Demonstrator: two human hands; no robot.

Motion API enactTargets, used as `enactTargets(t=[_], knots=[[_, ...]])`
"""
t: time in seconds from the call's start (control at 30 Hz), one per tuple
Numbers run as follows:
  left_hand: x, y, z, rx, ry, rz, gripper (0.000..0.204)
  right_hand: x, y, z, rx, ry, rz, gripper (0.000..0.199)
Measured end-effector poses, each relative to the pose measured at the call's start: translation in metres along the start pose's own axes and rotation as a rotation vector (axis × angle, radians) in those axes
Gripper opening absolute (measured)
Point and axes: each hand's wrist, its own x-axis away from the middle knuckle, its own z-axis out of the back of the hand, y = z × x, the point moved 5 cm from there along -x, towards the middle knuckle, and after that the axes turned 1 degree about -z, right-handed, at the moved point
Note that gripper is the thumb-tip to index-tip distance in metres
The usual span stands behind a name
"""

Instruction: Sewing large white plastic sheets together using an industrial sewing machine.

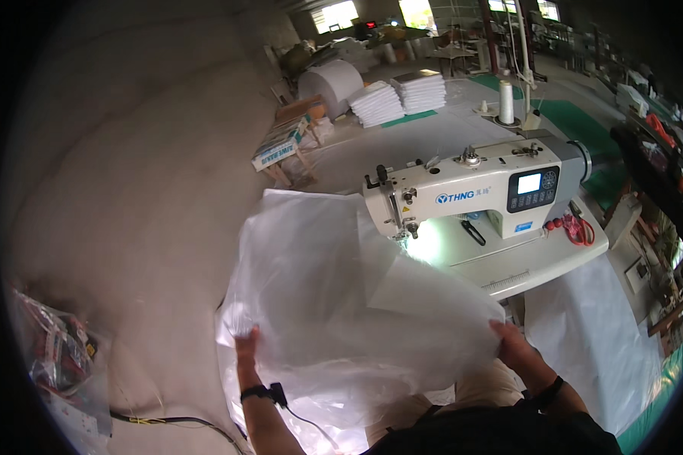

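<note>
Both my hands hold a white sheet before the sewing machine (474, 193).
Left hand (244, 341) and right hand (511, 343) each grip the sheet's (334, 303) edge; a filled clear bag (57, 356) lies far left of the machine.

Your left hand (244, 343) and right hand (511, 341) hold a sheet of fabric (341, 303) near you. Beyond it, to the right, a sewing machine (470, 189) sits on the counter (539, 262), scissors (578, 227) at its right. Folded stacks (398, 98) lie far behind.
</note>
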Motion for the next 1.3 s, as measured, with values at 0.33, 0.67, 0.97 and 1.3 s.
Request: enactTargets(t=[0.33,0.67,0.97,1.3], knots=[[0.069,-0.084,0.196,0.15,0.623,0.238,0.043,-0.032,0.027,-0.066,0.416,-0.331,-0.066,0.045],[0.01,0.136,0.033,-0.506,-0.119,-0.3,0.053,-0.049,0.177,-0.176,0.103,-0.451,-0.772,0.045],[-0.012,0.174,-0.15,-1.015,-0.369,-0.283,0.057,-0.019,0.173,-0.096,0.279,-0.704,-0.548,0.038],[-0.031,0.186,-0.171,-0.958,-0.433,-0.256,0.06,-0.054,0.07,-0.115,0.972,-0.076,-0.185,0.046]])
